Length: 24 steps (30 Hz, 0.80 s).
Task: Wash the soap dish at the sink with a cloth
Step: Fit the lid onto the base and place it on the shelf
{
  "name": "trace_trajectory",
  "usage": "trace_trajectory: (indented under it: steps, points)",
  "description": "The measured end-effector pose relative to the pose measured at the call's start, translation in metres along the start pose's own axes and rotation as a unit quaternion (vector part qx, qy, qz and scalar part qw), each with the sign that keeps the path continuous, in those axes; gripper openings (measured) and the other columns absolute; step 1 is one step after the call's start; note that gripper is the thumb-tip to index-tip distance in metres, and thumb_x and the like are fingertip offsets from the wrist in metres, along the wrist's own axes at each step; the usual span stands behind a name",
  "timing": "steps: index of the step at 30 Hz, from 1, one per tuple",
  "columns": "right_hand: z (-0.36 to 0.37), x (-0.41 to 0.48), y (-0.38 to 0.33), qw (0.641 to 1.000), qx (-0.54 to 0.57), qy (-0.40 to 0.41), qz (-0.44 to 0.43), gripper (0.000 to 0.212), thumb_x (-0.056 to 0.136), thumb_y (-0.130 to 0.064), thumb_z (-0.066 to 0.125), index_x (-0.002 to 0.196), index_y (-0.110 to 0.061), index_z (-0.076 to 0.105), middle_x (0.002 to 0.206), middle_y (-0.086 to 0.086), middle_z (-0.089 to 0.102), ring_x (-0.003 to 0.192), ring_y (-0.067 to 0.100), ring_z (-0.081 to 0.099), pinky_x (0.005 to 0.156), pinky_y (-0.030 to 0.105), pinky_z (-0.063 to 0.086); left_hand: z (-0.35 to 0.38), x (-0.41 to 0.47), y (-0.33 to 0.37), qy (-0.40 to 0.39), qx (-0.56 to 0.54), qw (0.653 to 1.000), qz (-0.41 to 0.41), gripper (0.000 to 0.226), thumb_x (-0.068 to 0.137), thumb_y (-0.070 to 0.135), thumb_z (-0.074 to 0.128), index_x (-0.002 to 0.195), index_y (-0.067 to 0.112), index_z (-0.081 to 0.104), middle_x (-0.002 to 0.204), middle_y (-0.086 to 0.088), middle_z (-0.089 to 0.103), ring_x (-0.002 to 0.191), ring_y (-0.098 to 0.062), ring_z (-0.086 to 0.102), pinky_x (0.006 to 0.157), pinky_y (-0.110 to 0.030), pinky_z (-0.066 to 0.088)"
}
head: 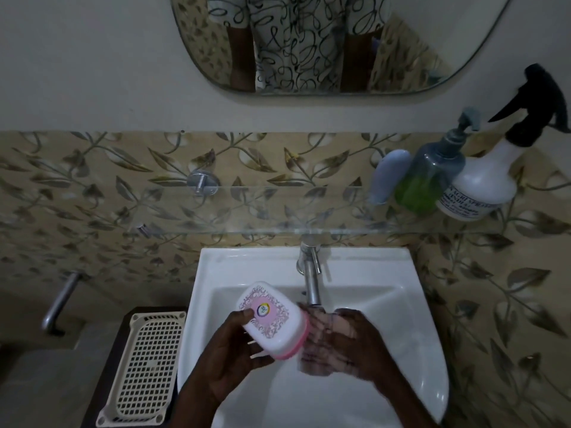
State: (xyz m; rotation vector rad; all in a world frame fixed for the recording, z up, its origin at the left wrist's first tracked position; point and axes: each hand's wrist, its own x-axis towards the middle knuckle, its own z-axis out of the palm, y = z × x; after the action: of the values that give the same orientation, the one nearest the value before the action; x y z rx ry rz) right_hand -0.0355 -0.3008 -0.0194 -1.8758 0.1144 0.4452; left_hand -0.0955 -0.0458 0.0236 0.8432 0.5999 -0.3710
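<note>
Nearest the camera, both forearms reach in over the white sink (411,319). The left hand (234,350) grips the soap dish (272,319) above the basin, thumb on its patterned white lid and fingers curled under the pink base; the dish is tilted, its lid facing up and to the left. The right hand (349,341) sits just beside the dish's right end, under the tap's spout. It is blurred, and something pale and smeared lies against its fingers, possibly a cloth; I cannot tell whether this hand is closed or holding anything.

To the left of the sink, a cream perforated plastic tray (148,366) lies flat on a dark surface. The chrome tap (310,273) rises from the back rim of the sink, its spout pointing down at the hands.

Behind it, a glass shelf (278,208) runs along the leaf-patterned tile wall. At the shelf's right end stand a pale blue tube (387,176), a pump bottle (429,177) part-filled with green liquid, and a white spray bottle (491,174) with a black trigger head. Above, a rounded mirror (417,57) reflects a patterned garment.
</note>
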Motion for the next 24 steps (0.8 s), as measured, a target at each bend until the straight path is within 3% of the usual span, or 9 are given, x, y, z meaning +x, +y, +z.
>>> trace_trajectory:
  steps: [4, 7, 9, 12, 14, 17, 19, 21, 24]
  points:
    - [-0.051, 0.026, -0.023, 0.997, -0.051, 0.055, -0.033, 0.027, 0.074, 0.004, 0.074, 0.072, -0.023, 0.074, 0.062, -0.009, 0.075, 0.060, 0.010, 0.069, 0.052, 0.013, 0.053, -0.009, -0.004, -0.001, 0.002, -0.014, 0.999, 0.030, 0.051, 0.068, 0.019, 0.081, 0.116, 0.004, 0.070, 0.123, -0.021, 0.071, 0.105, -0.037, 0.069, 0.098, -0.053, 0.050]
    - [-0.069, 0.063, -0.046, 0.998, -0.013, 0.042, -0.045, 0.025, 0.073, 0.005, 0.065, 0.072, -0.018, 0.076, 0.059, 0.005, 0.074, 0.050, 0.018, 0.068, 0.051, 0.027, 0.057, -0.002, -0.002, -0.002, 0.005, -0.019, 0.999, 0.049, 0.047, 0.081, 0.016, 0.066, 0.125, 0.001, 0.062, 0.126, -0.020, 0.070, 0.106, -0.034, 0.072, 0.082, -0.045, 0.062]
    - [-0.077, 0.093, -0.054, 0.997, 0.023, 0.052, -0.051, 0.025, 0.079, 0.005, 0.065, 0.083, -0.017, 0.078, 0.080, 0.018, 0.077, 0.065, 0.029, 0.072, 0.060, 0.041, 0.061, 0.004, 0.001, -0.002, 0.006, -0.021, 0.998, 0.057, 0.045, 0.082, 0.015, 0.065, 0.124, 0.001, 0.062, 0.124, -0.019, 0.071, 0.105, -0.033, 0.072, 0.076, -0.042, 0.063]
    - [-0.077, 0.131, -0.052, 0.992, 0.020, 0.112, -0.055, 0.020, 0.082, -0.008, 0.072, 0.101, -0.015, 0.073, 0.104, 0.016, 0.074, 0.091, 0.028, 0.071, 0.077, 0.034, 0.057, 0.008, 0.007, -0.002, 0.000, -0.017, 0.998, 0.066, 0.045, 0.083, 0.014, 0.070, 0.126, 0.002, 0.063, 0.126, -0.020, 0.070, 0.112, -0.035, 0.070, 0.080, -0.041, 0.062]
    - [-0.069, 0.146, -0.044, 0.975, -0.166, 0.145, -0.035, 0.037, 0.082, -0.026, 0.072, 0.115, -0.008, 0.068, 0.116, 0.017, 0.070, 0.105, 0.030, 0.065, 0.085, 0.035, 0.054, 0.010, 0.009, -0.002, -0.005, -0.018, 0.997, 0.070, 0.045, 0.080, 0.015, 0.074, 0.123, 0.001, 0.066, 0.127, -0.021, 0.069, 0.114, -0.037, 0.068, 0.081, -0.042, 0.061]
    - [-0.056, 0.147, -0.024, 0.851, -0.479, 0.214, -0.004, 0.068, 0.079, -0.035, 0.073, 0.130, 0.004, 0.050, 0.134, 0.030, 0.049, 0.118, 0.043, 0.050, 0.090, 0.050, 0.052, 0.015, 0.013, -0.002, 0.004, -0.016, 0.997, 0.074, 0.049, 0.075, 0.017, 0.079, 0.121, 0.001, 0.068, 0.127, -0.022, 0.068, 0.115, -0.038, 0.067, 0.082, -0.042, 0.061]
    - [-0.045, 0.143, -0.019, 0.816, -0.536, 0.191, -0.106, 0.044, 0.081, -0.016, 0.072, 0.119, 0.002, 0.060, 0.119, 0.027, 0.059, 0.106, 0.041, 0.058, 0.083, 0.049, 0.056, 0.019, 0.016, -0.001, 0.016, -0.020, 0.997, 0.076, 0.057, 0.072, 0.019, 0.081, 0.124, 0.002, 0.066, 0.128, -0.021, 0.068, 0.115, -0.039, 0.067, 0.084, -0.043, 0.060]
    - [-0.040, 0.139, -0.018, 0.813, -0.549, 0.115, -0.156, 0.039, 0.091, -0.009, 0.057, 0.130, -0.009, 0.059, 0.132, 0.020, 0.057, 0.118, 0.036, 0.055, 0.099, 0.047, 0.048, 0.025, 0.016, -0.001, 0.018, -0.019, 0.996, 0.080, 0.057, 0.072, 0.019, 0.082, 0.124, 0.003, 0.066, 0.127, -0.021, 0.069, 0.114, -0.040, 0.067, 0.084, -0.044, 0.060]
    - [-0.040, 0.121, -0.039, 0.836, -0.529, 0.078, -0.125, 0.052, 0.094, -0.013, 0.050, 0.145, -0.020, 0.042, 0.153, 0.008, 0.037, 0.143, 0.025, 0.032, 0.119, 0.046, 0.018, 0.032, 0.014, 0.002, 0.031, -0.019, 0.995, 0.094, 0.054, 0.074, 0.015, 0.080, 0.125, 0.004, 0.066, 0.123, -0.020, 0.071, 0.111, -0.039, 0.069, 0.083, -0.045, 0.061]
